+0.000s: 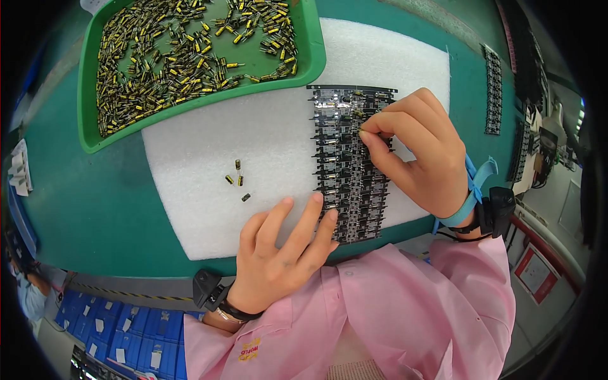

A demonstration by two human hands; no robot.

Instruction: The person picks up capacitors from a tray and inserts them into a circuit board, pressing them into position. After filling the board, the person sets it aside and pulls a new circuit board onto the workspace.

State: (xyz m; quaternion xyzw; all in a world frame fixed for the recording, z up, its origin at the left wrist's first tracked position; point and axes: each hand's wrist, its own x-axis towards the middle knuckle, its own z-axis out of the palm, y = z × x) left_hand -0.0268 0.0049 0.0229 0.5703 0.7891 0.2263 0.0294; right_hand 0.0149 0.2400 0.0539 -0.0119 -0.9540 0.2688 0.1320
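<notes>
A black circuit board panel (339, 164), split into many narrow rows, lies on a white foam sheet (202, 221). My right hand (415, 149) is over its upper right part, thumb and forefinger pinched together on a small capacitor (359, 131) that the fingertips mostly hide. A few capacitors stand in the panel's top rows. My left hand (285, 244) has its fingers spread, the tips resting on the panel's lower left edge and the foam beside it. Several loose black-and-yellow capacitors (239, 180) lie on the foam left of the panel.
A green tray (190, 101) full of capacitors stands at the upper left, overlapping the foam. The foam rests on a green tabletop (114, 209). More board panels (493, 88) lie at the far right. Blue bins (136, 332) stand below the table at left, near another person's arm (38, 282).
</notes>
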